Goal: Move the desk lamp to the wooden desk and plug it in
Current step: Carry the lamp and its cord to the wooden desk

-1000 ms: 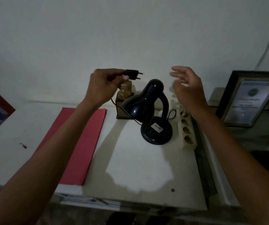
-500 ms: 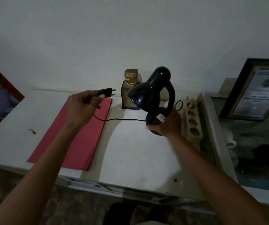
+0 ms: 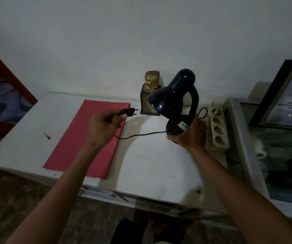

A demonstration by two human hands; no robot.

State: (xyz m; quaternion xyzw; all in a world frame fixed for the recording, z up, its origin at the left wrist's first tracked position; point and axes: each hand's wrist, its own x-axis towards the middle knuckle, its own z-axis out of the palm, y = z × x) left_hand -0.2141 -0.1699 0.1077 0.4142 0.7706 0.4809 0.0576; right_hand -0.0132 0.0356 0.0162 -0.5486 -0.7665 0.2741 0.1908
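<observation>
Glossy black desk lamp (image 3: 174, 97), dome shade tilted toward 8 o'clock, curved neck, round base with white sticker, sat over white tabletop (image 3: 155, 166) at 1 o'clock; whether lifted, cannot tell. Right hand (image 3: 192, 133) wrapped around base. Left hand (image 3: 104, 126) pinched black two-pin plug (image 3: 128, 112), prongs toward 3 o'clock. Thin black cord (image 3: 141, 135) sagged between. Red folder (image 3: 87, 136) at 9 o'clock; white power strip (image 3: 218, 128) just beside base at 3 o'clock.
</observation>
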